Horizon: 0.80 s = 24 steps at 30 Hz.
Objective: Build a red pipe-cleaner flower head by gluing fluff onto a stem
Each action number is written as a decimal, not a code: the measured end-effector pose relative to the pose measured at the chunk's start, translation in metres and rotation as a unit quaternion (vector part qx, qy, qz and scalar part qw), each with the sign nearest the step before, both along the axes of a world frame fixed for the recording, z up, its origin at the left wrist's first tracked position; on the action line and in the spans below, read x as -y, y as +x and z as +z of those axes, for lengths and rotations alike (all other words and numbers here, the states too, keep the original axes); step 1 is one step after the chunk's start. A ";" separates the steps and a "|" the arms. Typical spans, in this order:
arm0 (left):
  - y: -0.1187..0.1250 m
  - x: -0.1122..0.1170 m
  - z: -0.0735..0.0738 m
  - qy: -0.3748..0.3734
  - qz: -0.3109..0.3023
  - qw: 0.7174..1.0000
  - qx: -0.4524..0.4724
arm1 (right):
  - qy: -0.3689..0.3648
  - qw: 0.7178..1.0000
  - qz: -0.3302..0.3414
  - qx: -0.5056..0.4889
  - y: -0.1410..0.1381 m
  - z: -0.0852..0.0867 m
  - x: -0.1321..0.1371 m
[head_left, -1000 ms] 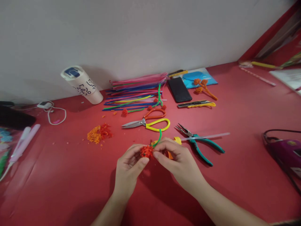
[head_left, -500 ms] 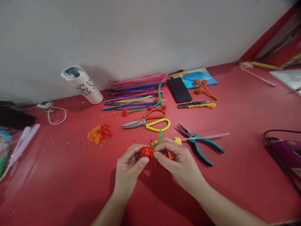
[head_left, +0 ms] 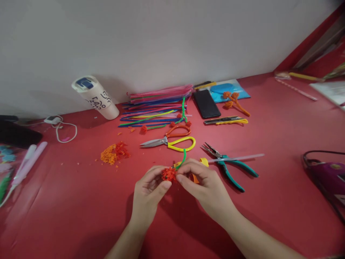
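Between my two hands is a small red flower [head_left: 169, 174] with spiky petals and a green pipe-cleaner stem [head_left: 184, 157]. My left hand [head_left: 151, 192] pinches the flower from the left with thumb and fingertips. On its other side, my right hand [head_left: 202, 185] has thumb and forefinger closed at the petals' edge, where the stem comes out. Partly behind the right hand lies a yellow glue gun [head_left: 204, 162] with a clear glue stick [head_left: 242, 157] in it. Scissors [head_left: 172, 141] with one red and one yellow handle lie beyond my hands, and green-handled pliers [head_left: 228, 169] to the right.
A pile of orange and red clippings [head_left: 113, 153] lies left of the scissors. Behind are several coloured pipe cleaners [head_left: 156, 108], a black phone [head_left: 207, 103], a yellow cutter [head_left: 228, 120] and orange pipe-cleaner flowers [head_left: 234, 100]. A white tumbler [head_left: 98, 99] stands by the wall.
The hands and the flower hold almost the same pose. The whole view has shifted very slightly.
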<state>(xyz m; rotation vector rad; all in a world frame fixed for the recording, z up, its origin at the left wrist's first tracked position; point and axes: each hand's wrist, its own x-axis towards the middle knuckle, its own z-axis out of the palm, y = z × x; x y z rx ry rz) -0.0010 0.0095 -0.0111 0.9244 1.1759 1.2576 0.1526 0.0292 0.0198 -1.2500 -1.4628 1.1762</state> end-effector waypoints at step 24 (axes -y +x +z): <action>-0.001 0.000 -0.001 -0.001 0.003 1.000 0.003 | 0.007 1.000 0.000 0.001 0.000 -0.002 0.000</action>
